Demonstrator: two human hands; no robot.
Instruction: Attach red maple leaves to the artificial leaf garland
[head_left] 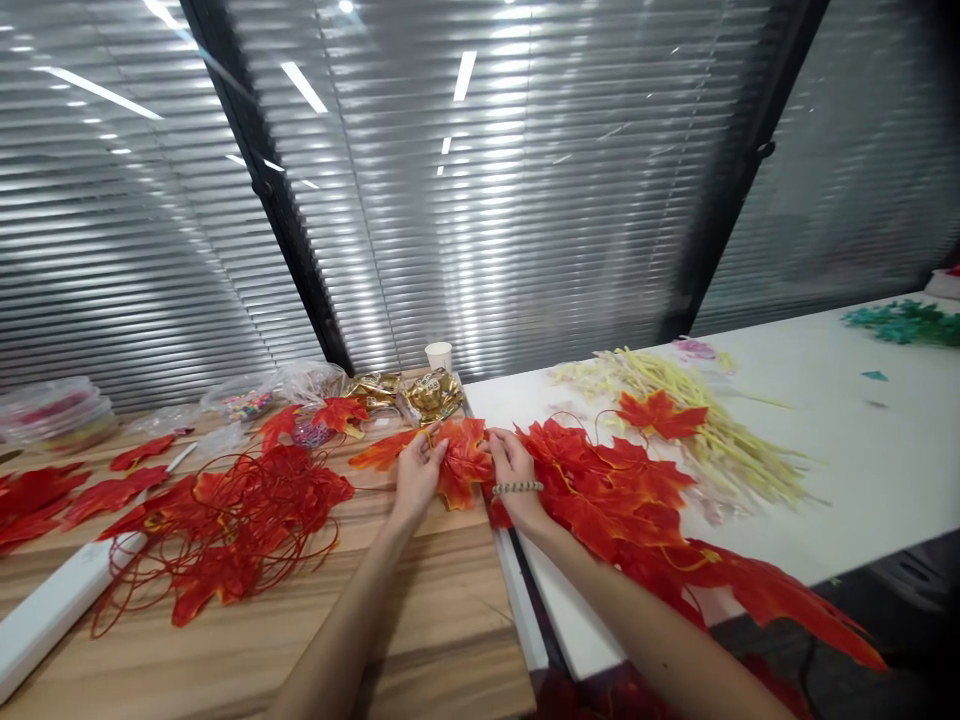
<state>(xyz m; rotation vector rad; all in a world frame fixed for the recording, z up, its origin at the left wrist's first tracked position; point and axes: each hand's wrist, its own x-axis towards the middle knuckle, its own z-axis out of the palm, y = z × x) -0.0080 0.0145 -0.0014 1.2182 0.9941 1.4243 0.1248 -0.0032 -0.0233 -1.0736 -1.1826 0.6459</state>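
An orange-red artificial maple leaf (pixel 465 458) is spread between my two hands, above the seam where the wooden and white tables meet. My left hand (pixel 421 468) pinches its left side, with another orange leaf (pixel 381 452) reaching out beyond the fingers. My right hand (pixel 511 462), with a beaded bracelet (pixel 517 487) at the wrist, pinches the right edge. To the right lies a heap of red maple leaves (pixel 615 490) that hangs over the table's front edge. On the left is a tangle of red cord (pixel 247 510) with leaves in it.
Gold foil packets (pixel 433 397) and a paper cup (pixel 439 355) stand at the back. Pale yellow stems (pixel 720 440) lie on the white table (pixel 847 470). A white bar (pixel 64 610) and plastic tubs (pixel 56 412) are on the left; green foliage (pixel 904 323) is far right.
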